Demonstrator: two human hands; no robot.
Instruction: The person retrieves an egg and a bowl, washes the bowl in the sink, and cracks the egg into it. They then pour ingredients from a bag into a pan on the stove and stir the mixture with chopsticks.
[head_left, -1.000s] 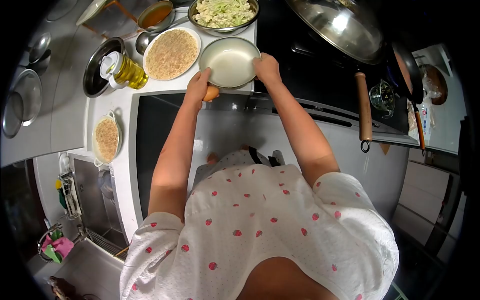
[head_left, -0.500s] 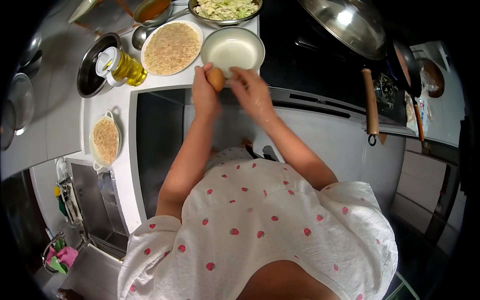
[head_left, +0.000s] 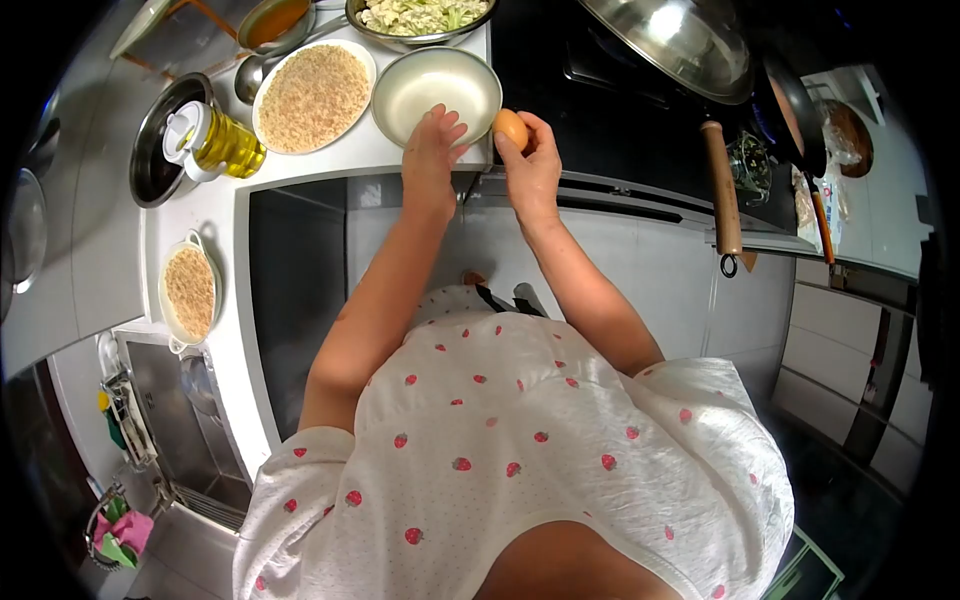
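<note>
Egg (head_left: 511, 130) grasped between fingers and thumb of the right hand (head_left: 533, 170), just right of the bowl (head_left: 436, 85); left hand (head_left: 430, 160) unclenched, fingers outstretched at the bowl's near rim.

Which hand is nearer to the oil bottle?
Left. The left hand is to the right of the oil bottle; the right hand, holding an egg, is farther right.

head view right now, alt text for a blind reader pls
A person's right hand holds a brown egg beside a pale bowl on a white counter, the left hand open at the bowl's near edge. Left of the bowl are a plate of grainy food and a jug of yellow liquid; right is a black stovetop.
</note>
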